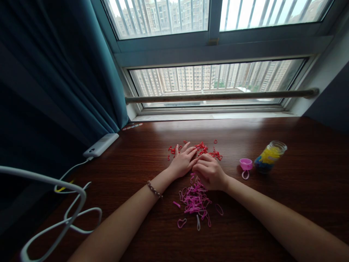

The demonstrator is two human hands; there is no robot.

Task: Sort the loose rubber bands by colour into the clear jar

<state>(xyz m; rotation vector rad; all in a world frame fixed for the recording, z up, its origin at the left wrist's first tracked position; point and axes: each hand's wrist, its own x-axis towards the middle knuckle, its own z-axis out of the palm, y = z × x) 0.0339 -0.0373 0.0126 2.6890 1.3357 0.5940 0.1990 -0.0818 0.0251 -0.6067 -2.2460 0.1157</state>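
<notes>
My left hand point(183, 161) lies flat on the dark wooden table point(272, 203), fingers spread over a scatter of small red rubber bands point(203, 148). My right hand point(209, 171) sits just beside it, fingers curled and pinched together near the left fingertips; what it pinches is hidden. A pile of pink rubber bands point(195, 201) lies just below both hands. A braided bracelet point(154, 189) circles my left wrist.
A small glass jar point(269, 157) with yellow and blue bands stands to the right, its pink lid point(245, 164) beside it. A white power bank point(101, 145) and white cables point(68, 214) lie at the left. A teal curtain point(68, 72) and the window point(212, 83) are behind.
</notes>
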